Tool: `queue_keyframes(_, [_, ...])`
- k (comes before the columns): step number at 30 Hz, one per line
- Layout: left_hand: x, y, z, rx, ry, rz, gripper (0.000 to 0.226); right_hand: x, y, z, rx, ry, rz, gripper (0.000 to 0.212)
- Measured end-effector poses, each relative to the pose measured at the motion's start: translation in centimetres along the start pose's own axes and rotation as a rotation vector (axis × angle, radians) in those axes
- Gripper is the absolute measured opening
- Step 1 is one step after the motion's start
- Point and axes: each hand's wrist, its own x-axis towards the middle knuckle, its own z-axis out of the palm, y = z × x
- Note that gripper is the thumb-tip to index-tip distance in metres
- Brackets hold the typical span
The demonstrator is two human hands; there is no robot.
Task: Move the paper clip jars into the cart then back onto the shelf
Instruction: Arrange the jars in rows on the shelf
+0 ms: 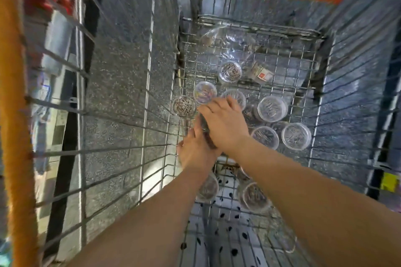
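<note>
- An orange bar [13, 115] runs down the far left edge, outside the wire cart [303, 65].
- By the cart's left wall stands a silver-clip jar [184, 106], just beside a coloured-clip jar [205, 93].
- The left hand [195, 154] reaches low into the cart, partly under the right. I cannot tell whether its fingers grasp anything.
- The right hand [224, 125] lies over it, fingers released and stretched out, with the tips at a jar lid [236, 95].
- Further right, a wide jar [272, 108] stands on the cart floor, with others near it.
</note>
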Motion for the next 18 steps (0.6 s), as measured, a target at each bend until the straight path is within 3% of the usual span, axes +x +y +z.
queue_keyframes(5, [0.3,-0.8,0.6,-0.001,0.042,0.028,0.09,0.6,0.2,0.5,-0.089,-0.047,-0.003,0.047])
queue_keyframes(11, [-0.5,-1.1,0.6,-0.093,0.081,-0.085,0.09,0.9,-0.1,-0.2,-0.123,-0.068,0.037,0.05])
queue_keyframes(18, [-0.7,-1.1,0.3,-0.093,0.121,-0.126,0.065,0.8,-0.8,-0.9,-0.114,-0.024,0.105,0.042])
